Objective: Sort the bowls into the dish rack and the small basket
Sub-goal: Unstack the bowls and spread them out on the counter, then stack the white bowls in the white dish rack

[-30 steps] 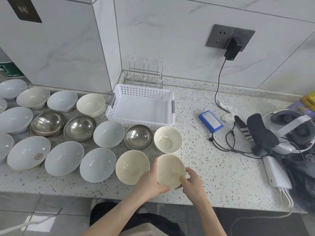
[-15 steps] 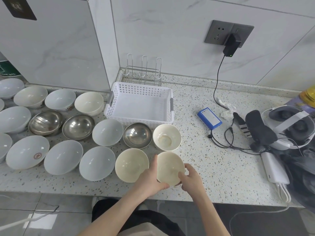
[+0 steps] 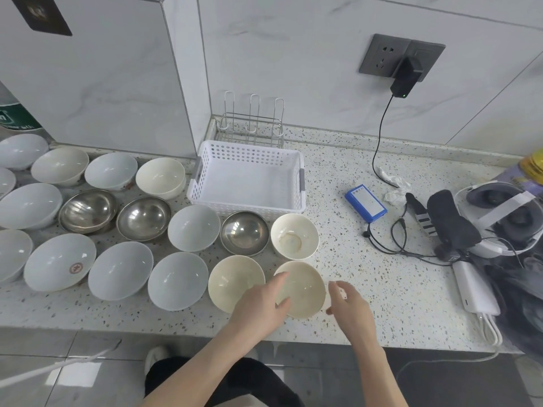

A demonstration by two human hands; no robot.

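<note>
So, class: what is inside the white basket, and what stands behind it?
The white basket holds nothing on the visible part of its floor; its front wall hides the nearest strip. Behind it stands the wire dish rack, empty, its base partly covered by the basket.

Many bowls — white, cream and steel — sit upright on the speckled counter's left half. The nearest cream bowl point(image 3: 302, 287) tilts at the near edge. The white perforated basket point(image 3: 249, 177) stands behind them — the wire dish rack point(image 3: 251, 124) beyond it, against the wall.
</note>
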